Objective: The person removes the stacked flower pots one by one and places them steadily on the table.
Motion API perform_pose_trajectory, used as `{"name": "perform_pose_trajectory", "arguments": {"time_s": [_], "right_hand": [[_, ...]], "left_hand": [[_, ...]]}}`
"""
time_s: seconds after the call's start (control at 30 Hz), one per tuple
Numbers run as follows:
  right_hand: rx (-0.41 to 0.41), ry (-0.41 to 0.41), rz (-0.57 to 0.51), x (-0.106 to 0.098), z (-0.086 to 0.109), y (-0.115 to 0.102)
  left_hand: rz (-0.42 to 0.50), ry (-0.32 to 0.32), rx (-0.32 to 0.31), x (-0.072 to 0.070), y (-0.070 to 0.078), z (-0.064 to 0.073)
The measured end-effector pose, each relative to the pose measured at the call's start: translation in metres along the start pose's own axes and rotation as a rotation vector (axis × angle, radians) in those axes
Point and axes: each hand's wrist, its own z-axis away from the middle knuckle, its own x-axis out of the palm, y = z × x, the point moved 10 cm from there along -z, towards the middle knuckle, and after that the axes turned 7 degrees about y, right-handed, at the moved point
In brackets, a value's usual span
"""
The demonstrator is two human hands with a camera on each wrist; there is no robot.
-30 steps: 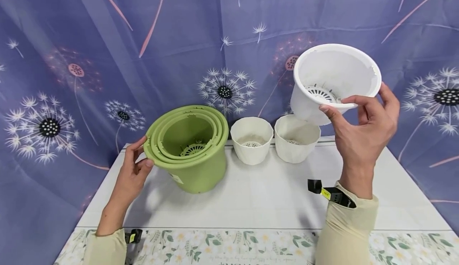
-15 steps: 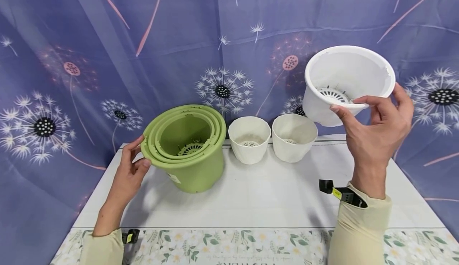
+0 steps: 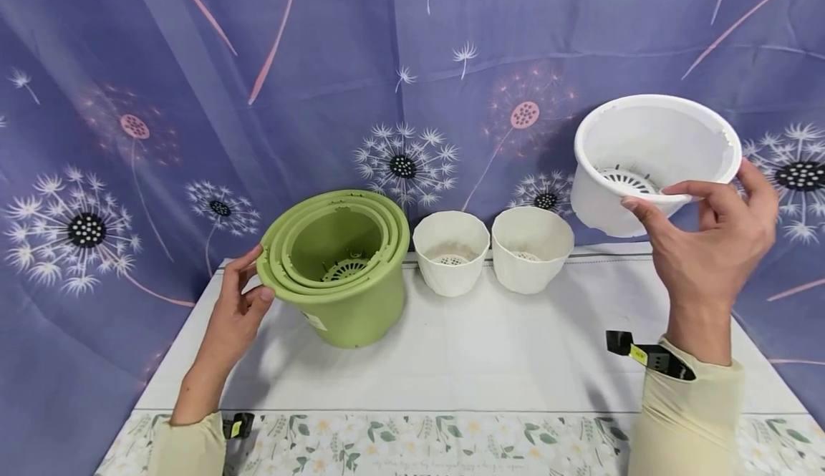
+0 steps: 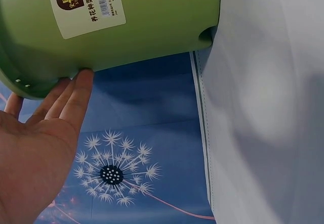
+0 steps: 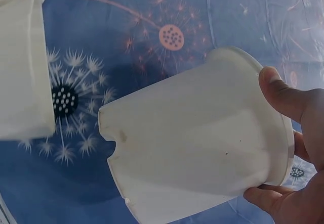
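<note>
My right hand [image 3: 715, 247] holds a white flower pot [image 3: 599, 207] in the air at the right, pinching its near rim between thumb and fingers. In the right wrist view, this pot [image 5: 192, 143] is tilted, with notches along its bottom edge. At the left, green flower pots [image 3: 361, 311] stand nested in one another, slotted base showing inside the innermost. My left hand [image 3: 238, 318] touches the outer pot's left side at the rim. The left wrist view has the fingers [image 4: 76, 100] fairly straight against the green wall, below a printed label [image 4: 88, 9].
Two small white faceted pots [image 3: 451, 275] [image 3: 531, 275] stand side by side at the table's back edge, right of the green stack. Behind them hangs a blue dandelion-print curtain [image 3: 309, 118]. A white cloth with a floral border [image 3: 399, 440] covers the table [image 3: 477, 361].
My right hand has carried the white flower pot to the right and slightly lower. The left hand and the green pots have stayed in place.
</note>
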Motion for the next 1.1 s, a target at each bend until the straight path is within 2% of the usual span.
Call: {"name": "perform_pose_trajectory", "arguments": {"time_s": [0.2, 0.27, 0.37, 0.5, 0.77, 1.1], "right_hand": [[-0.019, 0.003, 0.147, -0.012, -0.004, 0.008], [-0.02, 0.009, 0.166, -0.017, -0.007, 0.012], [-0.03, 0.025, 0.232, -0.025, -0.011, 0.024], [0.011, 0.016, 0.311, -0.032, -0.014, 0.045], [0.147, -0.04, 0.451, -0.044, -0.011, 0.084], [0.194, -0.136, 0.592, -0.052, -0.015, 0.109]], "left_hand": [[-0.005, 0.01, 0.007, -0.001, 0.0, -0.002], [-0.001, 0.011, 0.011, 0.0, 0.0, -0.003], [0.003, 0.008, 0.007, 0.002, 0.0, -0.004], [-0.013, 0.01, -0.004, 0.002, -0.001, -0.001], [-0.054, 0.016, -0.019, -0.005, -0.002, 0.005], [-0.053, -0.001, -0.017, -0.001, -0.002, 0.002]]}}
